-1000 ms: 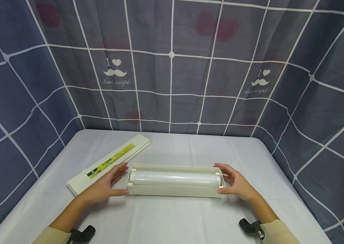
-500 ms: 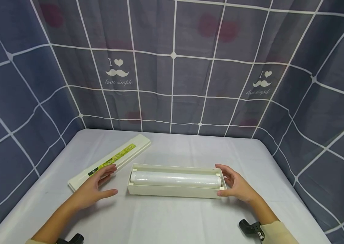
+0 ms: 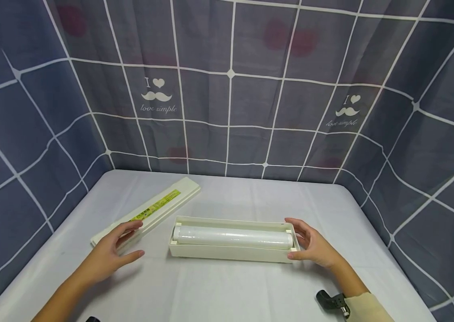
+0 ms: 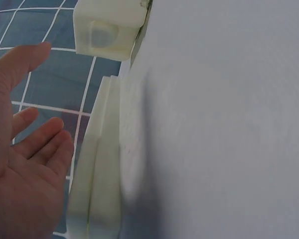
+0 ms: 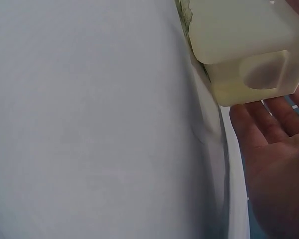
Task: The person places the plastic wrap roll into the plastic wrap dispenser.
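Observation:
An open, cream-coloured cling film box [image 3: 231, 253] sits in the middle of the table, with a shiny white roll of cling film [image 3: 232, 237] lying inside it. My right hand [image 3: 316, 243] grips the box's right end, thumb at the front corner and fingers round toward the back. In the right wrist view, that end of the box [image 5: 239, 35] shows a round recess beside the fingers. Off to the left, my left hand [image 3: 103, 255] holds nothing, its thumb and fingers spread apart. It overlaps the lower part of the long lid [image 3: 178, 190], which has a yellow-green label.
A white cloth covers the table [image 3: 227, 290]. Dark blue-grey checked curtains [image 3: 251, 103] enclose it at the back and on both sides. The lid lies at a slant on the table, behind and left of the box.
My left hand has come off the box's left end and moved left, over near the lid. The right hand has stayed at the box's right end.

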A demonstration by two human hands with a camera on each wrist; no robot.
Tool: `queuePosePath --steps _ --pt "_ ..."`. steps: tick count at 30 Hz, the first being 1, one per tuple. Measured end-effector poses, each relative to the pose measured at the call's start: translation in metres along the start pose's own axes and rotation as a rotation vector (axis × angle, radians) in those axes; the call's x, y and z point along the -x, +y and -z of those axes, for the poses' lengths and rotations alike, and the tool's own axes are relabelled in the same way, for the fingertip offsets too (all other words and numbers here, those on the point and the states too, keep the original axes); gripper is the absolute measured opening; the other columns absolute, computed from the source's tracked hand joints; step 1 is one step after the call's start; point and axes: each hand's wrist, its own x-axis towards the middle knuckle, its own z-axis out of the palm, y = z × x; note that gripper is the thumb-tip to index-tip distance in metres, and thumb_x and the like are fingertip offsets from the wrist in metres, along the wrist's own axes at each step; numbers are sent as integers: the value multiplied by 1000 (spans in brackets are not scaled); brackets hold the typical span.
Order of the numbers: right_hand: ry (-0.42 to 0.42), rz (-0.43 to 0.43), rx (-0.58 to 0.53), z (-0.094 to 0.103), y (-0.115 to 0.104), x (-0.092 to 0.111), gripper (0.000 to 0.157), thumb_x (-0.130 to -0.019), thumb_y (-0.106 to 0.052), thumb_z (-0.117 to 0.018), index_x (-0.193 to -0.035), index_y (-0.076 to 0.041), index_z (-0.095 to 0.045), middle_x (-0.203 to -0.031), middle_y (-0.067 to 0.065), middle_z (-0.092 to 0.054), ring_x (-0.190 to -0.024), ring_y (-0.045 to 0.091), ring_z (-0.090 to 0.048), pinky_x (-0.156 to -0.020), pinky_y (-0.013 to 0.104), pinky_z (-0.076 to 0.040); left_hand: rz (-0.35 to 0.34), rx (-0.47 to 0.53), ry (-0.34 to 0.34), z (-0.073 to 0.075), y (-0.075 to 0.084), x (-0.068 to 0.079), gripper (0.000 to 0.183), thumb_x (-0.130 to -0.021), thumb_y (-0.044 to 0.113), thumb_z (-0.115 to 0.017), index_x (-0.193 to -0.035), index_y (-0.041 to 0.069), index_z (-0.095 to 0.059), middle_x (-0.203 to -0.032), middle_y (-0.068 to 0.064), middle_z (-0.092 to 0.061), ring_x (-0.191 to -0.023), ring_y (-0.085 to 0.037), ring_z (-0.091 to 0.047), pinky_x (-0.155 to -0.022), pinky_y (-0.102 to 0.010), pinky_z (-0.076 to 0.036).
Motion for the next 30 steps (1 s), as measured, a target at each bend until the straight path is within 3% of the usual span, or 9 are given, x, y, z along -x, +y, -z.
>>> queuePosePath --steps 4,12,15,20,25,30 --pt "-1 1 -6 1 0 0 105 -85 5 -97 -166 24 -34 -155 16 -64 -134 -6 -67 -115 10 -54 4 -17 35 7 -2 4 76 -87 -4 -98 -156 -2 -64 -153 26 -61 -138 28 -48 -112 5 -42" --pt "-1 -7 -21 0 -1 1 105 -85 5 -97 -166 25 -33 -156 22 -63 -134 -6 -67 -115 10 -54 21 -101 77 19 -7 9 75 -85 -5 -99 -153 -1 -66 -146 35 -57 -130 25 -53 -99 2 -47" --pt "3 -11 -20 0 -1 2 104 -86 4 -97 -166 25 -34 -157 26 -62 -135 -6 -66 -114 10 -55 36 -158 86 24 -9 11 75 -84 -2 -101 -151 0 -68 -145 26 -61 -130 27 -50 -98 4 -45" --pt "3 -20 -21 -1 -1 2 103 -87 3 -96 -166 24 -34 -157 22 -63 -135 -6 -66 -115 10 -54 38 -219 102 31 -14 14 75 -82 -2 -102 -148 0 -69 -142 -2 -65 -128 30 -45 -102 7 -40" --pt "-1 -19 -31 -1 1 2 103 -86 4 -96 -166 24 -34 -153 9 -65 -135 -5 -67 -115 11 -54 19 -234 101 38 -20 17 75 -81 -3 -102 -148 3 -68 -144 -11 -65 -131 31 -44 -108 9 -36" --pt "1 -21 -39 0 2 2 104 -86 5 -96 -165 25 -33 -152 2 -66 -134 -4 -67 -113 11 -56 50 -278 76 45 -24 18 77 -81 2 -103 -149 1 -68 -150 -21 -63 -127 30 -38 -99 7 -33"
